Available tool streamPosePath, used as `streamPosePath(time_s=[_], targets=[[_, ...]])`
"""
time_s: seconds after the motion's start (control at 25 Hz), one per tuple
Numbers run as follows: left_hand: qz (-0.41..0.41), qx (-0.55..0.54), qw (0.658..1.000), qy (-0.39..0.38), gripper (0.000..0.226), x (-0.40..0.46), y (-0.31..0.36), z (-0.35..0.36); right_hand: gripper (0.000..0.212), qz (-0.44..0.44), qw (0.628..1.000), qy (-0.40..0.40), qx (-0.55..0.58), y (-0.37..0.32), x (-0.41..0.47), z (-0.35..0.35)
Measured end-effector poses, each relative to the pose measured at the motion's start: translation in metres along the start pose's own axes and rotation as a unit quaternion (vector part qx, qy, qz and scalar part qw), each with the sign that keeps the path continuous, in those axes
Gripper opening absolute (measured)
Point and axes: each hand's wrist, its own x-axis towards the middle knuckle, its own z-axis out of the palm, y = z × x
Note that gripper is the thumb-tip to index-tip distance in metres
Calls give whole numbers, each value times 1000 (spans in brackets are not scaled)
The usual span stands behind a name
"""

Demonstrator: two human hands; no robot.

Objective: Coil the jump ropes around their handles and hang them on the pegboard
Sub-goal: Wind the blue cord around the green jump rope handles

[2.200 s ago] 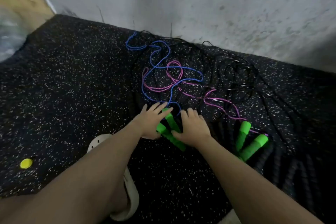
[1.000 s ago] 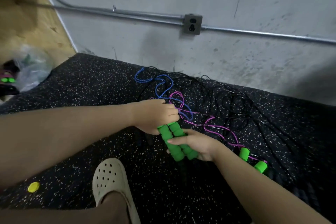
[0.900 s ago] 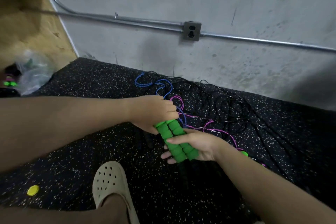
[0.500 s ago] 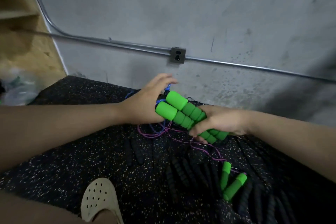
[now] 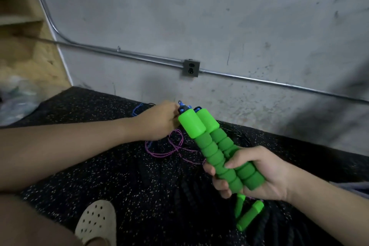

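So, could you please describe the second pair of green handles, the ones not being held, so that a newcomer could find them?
Start at the black speckled floor mat below the grey wall. Just beneath the right hand, the loose green handles lie on the mat; unlike the held green handles, nothing grips them.

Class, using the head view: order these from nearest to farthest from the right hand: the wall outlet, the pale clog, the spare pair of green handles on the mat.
From the right hand:
1. Spare green handles, just below it on the mat.
2. Pale clog, lower left.
3. Wall outlet, up on the wall.
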Motion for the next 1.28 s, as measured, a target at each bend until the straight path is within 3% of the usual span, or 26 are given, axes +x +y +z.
streamPosePath(time_s=[0.12,0.28,0.48,0.6,0.76,0.92,1.0,1.12,1.16,1.28], targets=[[16,67,998,-4,12,-6,-16,-1,56,20,1000,-10,9,7,-1,-3],[-66,43,997,14,23,-21,-35,6,63,21,999,12,-41,5,1,-4],[-96,6,995,23,24,-39,-35,22,42,-66,992,103,-8,-5,17,10],[-111,-33,993,17,23,-40,-25,23,35,-109,988,110,0,-16,27,18],[-83,-54,993,62,14,-40,3,31,56,-162,974,155,-25,-27,39,24],[-36,-41,998,-14,10,-44,25,46,55,-131,984,124,4,-24,41,23],[3,-1,1000,-12,10,-43,26,55,55,-99,991,82,18,-20,41,25],[-15,16,993,-112,11,-44,16,59,30,-76,995,64,-8,-24,39,30],[19,49,993,-110,7,-43,16,60,23,-73,993,87,-26,-28,39,29],[-33,98,994,-44,26,-47,3,45,20,-78,967,225,-95,-48,38,11]])
